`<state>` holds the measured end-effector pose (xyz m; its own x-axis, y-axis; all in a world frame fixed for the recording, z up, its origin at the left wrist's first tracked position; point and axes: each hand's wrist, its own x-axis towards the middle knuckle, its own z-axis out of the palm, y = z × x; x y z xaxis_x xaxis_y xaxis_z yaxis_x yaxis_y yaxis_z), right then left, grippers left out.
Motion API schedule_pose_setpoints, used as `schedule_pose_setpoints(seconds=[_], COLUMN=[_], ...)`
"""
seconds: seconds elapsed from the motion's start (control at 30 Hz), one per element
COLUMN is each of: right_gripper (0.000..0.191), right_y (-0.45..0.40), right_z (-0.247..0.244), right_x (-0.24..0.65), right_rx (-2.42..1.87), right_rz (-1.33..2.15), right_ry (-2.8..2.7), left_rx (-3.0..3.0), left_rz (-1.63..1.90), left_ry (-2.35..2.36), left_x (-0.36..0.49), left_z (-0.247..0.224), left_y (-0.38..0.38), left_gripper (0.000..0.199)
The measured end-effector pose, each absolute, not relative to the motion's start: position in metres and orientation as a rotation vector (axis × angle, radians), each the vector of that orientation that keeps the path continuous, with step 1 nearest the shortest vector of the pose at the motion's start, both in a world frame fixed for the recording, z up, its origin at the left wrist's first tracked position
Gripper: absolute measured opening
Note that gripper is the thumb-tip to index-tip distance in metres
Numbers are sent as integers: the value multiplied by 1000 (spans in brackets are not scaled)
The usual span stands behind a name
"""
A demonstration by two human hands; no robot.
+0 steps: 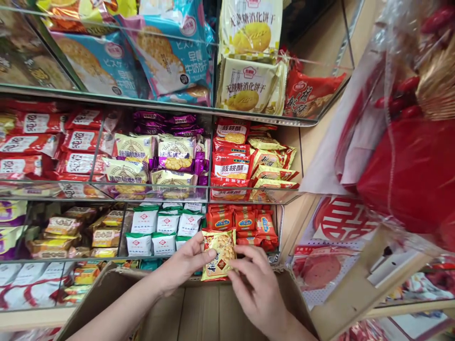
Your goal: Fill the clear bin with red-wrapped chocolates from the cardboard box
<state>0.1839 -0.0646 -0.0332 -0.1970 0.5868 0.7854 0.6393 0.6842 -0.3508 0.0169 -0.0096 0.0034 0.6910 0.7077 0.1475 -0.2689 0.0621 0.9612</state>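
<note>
Over the far edge of the cardboard box [201,315], the left hand [185,266] pinched a yellow cookie packet [223,251] by its left side, apparently leaving the printed front mostly uncovered, while the right hand [259,286], fingers parted and loosely curled, met its right edge, probably for steadiness.

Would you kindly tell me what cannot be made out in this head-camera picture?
All in the head view:
Yellow packet: its back faces away; the left hand covers part of its front.
Red packets: some partly hidden behind the right hand.
Cardboard box: near end cut off by the lower edge.
Red wrapped item: blurred, cut off by the right edge.
</note>
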Motion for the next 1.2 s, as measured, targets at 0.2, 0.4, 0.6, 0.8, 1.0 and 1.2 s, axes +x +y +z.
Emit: schedule_pose_setpoints(seconds=[0.2, 0.4, 0.6, 0.8, 1.0, 1.2], right_gripper=[53, 40, 41, 43, 36, 26], right_y=[-61, -61, -75, -57, -15, 8], right_z=[-37, -27, 19, 101, 155, 178], right_x=[192, 192, 203, 231, 236, 228], right_rx=[-1065, -955, -772, -1003, -1419, -1702], right_rz=[-46, -594, -808, -1108, -1281, -1255], right_ry=[-1950, -2263, -2164, -1775, -1732, -1756], left_rx=[1266, 1195, 1099, 1336, 1482, 1497], left_rz=[762, 627, 726, 713, 693, 676], left_ry=[406, 421, 465, 521, 538, 517], left_x=[16, 14, 10, 5, 3, 3], left_z=[2, 3, 3, -4, -3, -4], left_y=[-9, -11, -8, -4, -5, -5], left_gripper=[41, 30, 35, 26, 24, 23])
